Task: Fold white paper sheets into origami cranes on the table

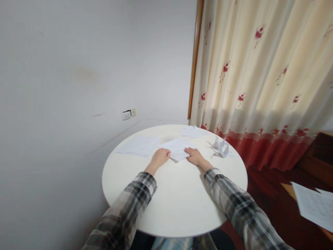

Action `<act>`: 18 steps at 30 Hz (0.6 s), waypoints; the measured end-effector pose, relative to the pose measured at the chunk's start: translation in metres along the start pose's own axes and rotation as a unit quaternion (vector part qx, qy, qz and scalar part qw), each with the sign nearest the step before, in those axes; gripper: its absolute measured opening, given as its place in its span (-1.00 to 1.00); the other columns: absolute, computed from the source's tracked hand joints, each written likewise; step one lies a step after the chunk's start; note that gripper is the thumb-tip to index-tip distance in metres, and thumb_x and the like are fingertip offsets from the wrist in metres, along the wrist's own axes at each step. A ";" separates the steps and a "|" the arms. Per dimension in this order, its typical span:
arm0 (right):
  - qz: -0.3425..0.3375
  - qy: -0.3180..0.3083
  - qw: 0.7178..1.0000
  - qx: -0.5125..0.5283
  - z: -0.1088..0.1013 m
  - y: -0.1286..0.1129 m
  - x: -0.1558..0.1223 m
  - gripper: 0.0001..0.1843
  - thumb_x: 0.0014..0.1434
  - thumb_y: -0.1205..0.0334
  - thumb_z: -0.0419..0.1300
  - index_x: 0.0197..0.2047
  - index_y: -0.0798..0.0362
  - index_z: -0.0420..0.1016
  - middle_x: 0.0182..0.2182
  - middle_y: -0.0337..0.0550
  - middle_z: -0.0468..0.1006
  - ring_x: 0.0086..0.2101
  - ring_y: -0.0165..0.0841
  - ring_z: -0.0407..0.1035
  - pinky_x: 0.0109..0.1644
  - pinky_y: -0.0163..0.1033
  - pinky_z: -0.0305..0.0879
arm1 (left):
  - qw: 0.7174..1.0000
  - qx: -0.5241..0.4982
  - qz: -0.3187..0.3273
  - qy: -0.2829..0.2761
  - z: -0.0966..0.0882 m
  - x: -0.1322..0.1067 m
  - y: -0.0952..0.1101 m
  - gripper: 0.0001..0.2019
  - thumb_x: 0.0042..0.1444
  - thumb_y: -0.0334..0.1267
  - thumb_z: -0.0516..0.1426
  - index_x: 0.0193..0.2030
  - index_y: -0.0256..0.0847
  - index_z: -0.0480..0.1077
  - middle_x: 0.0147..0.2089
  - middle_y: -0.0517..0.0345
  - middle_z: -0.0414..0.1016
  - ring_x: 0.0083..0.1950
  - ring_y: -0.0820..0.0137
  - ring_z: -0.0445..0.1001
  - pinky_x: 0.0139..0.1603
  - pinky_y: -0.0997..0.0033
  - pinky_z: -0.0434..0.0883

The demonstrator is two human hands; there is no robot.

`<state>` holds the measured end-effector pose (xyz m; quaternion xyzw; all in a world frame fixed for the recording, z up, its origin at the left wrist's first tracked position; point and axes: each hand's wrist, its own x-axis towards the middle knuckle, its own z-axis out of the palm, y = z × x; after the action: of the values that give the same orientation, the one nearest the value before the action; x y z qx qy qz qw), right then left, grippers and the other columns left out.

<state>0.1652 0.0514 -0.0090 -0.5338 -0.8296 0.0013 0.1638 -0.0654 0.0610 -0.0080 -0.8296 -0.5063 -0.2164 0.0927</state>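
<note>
Left hand [160, 157] curled, grip unclear; right hand [194, 157] flat on sheet [177, 147], corner pointing toward person.

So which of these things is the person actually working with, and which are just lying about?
In use: left hand and right hand, both on the white sheet.
Lying about: paper stack, folded paper birds, loose papers at the far edge, printed sheet off to the right, curtain, wall socket.

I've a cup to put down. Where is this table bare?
The near half of the table is bare, between the sleeves and the near rim; so is the left edge near the paper stack. The far half is crowded: the sheet under left hand and right hand, scraps behind, paper cranes right.
</note>
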 end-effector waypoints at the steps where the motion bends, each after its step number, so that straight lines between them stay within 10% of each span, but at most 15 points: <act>1: 0.000 -0.019 1.000 -0.006 0.001 0.001 -0.001 -0.41 0.06 0.31 -0.05 0.20 0.03 0.13 0.19 -0.11 0.16 0.18 -0.26 0.00 0.20 0.04 -0.09 | 1.000 0.001 -0.002 0.004 -0.001 -0.001 0.002 -0.72 0.10 -0.32 -0.04 -0.18 -0.18 0.47 -0.16 0.08 0.53 -0.09 0.36 0.43 -0.02 0.37 0.30; 12: -0.022 -0.074 0.997 0.003 0.012 0.018 -0.007 -0.39 0.13 0.13 -0.03 0.25 -0.01 0.00 0.24 -0.13 0.02 0.22 -0.22 -0.13 0.22 0.08 -0.16 | 0.991 -0.023 0.065 -0.111 0.009 -0.009 0.003 -0.31 -0.06 0.19 0.05 0.16 -0.17 0.19 0.26 -0.05 0.10 0.27 0.24 0.08 0.20 0.31 0.08; 18: -0.060 0.026 0.998 0.026 0.011 0.019 -0.017 -0.44 0.02 0.24 0.09 0.14 0.06 0.25 0.06 -0.10 0.35 0.04 -0.29 0.19 0.12 -0.21 0.10 | 0.991 -0.051 0.082 -0.091 0.020 -0.008 -0.009 -0.54 0.09 -0.16 0.03 0.15 -0.16 0.21 0.24 0.07 0.16 0.26 0.35 0.11 0.23 0.30 0.07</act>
<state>0.1851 0.0459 -0.0278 -0.4784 -0.8553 -0.0013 0.1989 -0.0713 0.0665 -0.0304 -0.8881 -0.4316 -0.1569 0.0212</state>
